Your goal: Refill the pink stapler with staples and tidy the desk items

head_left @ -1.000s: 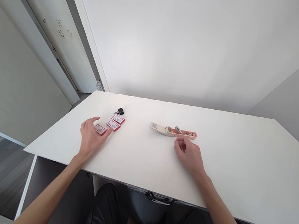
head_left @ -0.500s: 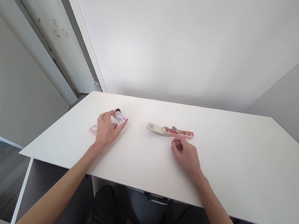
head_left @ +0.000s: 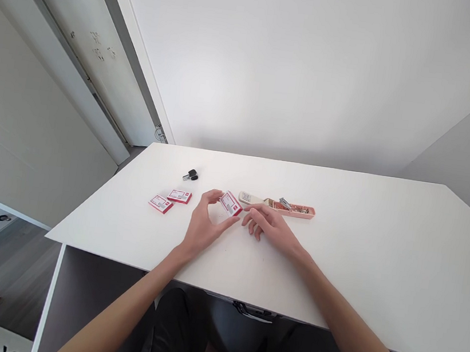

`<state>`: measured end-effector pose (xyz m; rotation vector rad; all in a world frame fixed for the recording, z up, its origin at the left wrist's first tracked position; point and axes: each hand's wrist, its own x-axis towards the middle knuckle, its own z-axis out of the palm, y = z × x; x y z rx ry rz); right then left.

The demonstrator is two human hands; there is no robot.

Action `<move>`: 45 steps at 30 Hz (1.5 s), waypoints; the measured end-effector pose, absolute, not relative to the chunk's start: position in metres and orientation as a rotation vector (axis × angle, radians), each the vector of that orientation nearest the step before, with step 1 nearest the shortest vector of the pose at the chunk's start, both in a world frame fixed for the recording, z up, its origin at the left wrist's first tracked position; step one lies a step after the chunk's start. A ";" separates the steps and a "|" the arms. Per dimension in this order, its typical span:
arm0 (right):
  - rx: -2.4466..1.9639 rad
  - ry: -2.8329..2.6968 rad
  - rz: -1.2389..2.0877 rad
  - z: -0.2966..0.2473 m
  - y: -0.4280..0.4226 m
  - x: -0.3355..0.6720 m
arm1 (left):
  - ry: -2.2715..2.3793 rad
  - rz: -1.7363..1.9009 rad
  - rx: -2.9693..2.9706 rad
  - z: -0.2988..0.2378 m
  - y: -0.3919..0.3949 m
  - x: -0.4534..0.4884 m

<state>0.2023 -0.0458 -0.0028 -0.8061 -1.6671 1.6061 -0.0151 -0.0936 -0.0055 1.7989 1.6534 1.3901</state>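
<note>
Left grip: I had it clamped on a red-white box, carried right from the key.
Right grip: fingers parted, just beside it.
Table: surface ran right, past the pink case, to a slanting edge.

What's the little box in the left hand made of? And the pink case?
The little box looks like printed cardboard, fairly matte: flat faces, straight edges. The pink case is probably hard plastic, smooth and evenly coloured with thin walls.

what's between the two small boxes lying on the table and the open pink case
The head view shows the left hand there, holding a third box.
</note>
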 end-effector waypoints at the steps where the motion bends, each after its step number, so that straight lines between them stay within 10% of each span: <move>1: -0.794 -1.688 1.627 -0.002 -0.044 0.198 | 1.682 1.366 1.924 -0.008 -0.094 -0.016; 45: -0.875 -1.736 1.647 0.002 -0.040 0.182 | 1.439 1.487 1.437 0.002 -0.084 -0.030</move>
